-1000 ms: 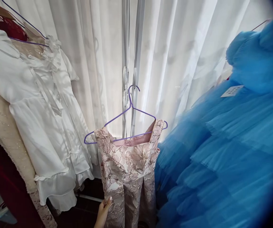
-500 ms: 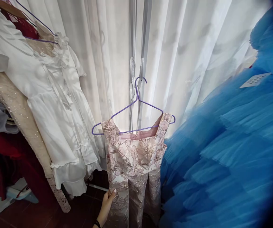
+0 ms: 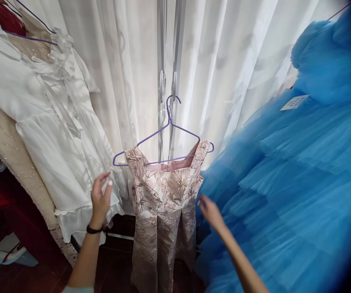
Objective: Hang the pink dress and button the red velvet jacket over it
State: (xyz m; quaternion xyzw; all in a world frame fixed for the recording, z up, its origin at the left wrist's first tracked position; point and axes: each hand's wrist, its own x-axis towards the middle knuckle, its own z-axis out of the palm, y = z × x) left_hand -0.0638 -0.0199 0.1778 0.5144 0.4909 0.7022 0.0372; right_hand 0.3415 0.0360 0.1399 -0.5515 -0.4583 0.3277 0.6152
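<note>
Two open hands, left hand (image 3: 100, 198) and right hand (image 3: 209, 211), flank the pink brocade dress (image 3: 163, 211) on its purple hanger (image 3: 163, 138), gripping nothing.

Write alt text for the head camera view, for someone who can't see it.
Two bare hands, left hand and right hand, reach toward a pink floral dress on a purple hanger, between a white dress and blue tulle gown.

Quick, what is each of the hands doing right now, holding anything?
Left hand: open, fingers loosely curled, holding nothing, in front of the white dress.
Right hand: open, empty, at the edge of the pink floral dress.
</note>
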